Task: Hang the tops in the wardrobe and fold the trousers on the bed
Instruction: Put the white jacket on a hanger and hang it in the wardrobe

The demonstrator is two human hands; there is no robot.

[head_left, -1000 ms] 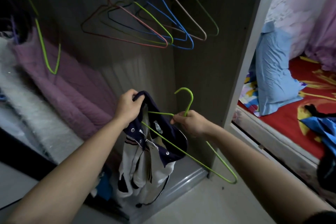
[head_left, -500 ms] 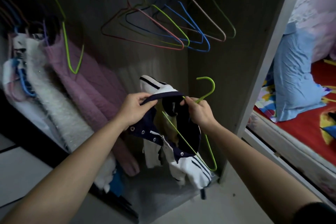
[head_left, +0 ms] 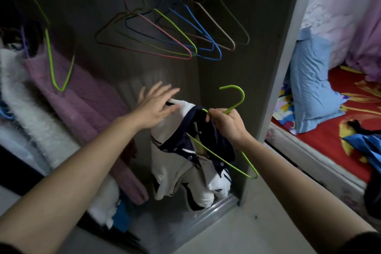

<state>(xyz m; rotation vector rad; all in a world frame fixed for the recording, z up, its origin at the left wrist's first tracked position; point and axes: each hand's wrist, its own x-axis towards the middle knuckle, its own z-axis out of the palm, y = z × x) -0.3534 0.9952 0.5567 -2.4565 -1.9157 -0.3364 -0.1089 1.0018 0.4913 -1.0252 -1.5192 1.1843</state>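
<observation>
The left hand (head_left: 156, 107) and right hand (head_left: 226, 123) are bare, like both forearms. A dark sleeve (head_left: 367, 242) — black or near it — covers the right upper arm; the left sleeve (head_left: 8, 249) looks alike.

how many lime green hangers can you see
3 lime hangers: one alone on the left, one in the empty bunch, one in the right hand carrying the top. More may hide among the clothes.

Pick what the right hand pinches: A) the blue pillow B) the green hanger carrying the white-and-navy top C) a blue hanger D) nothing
B: the right hand pinches the green hanger just below its hook, with the white-and-navy top draped on it.
</observation>
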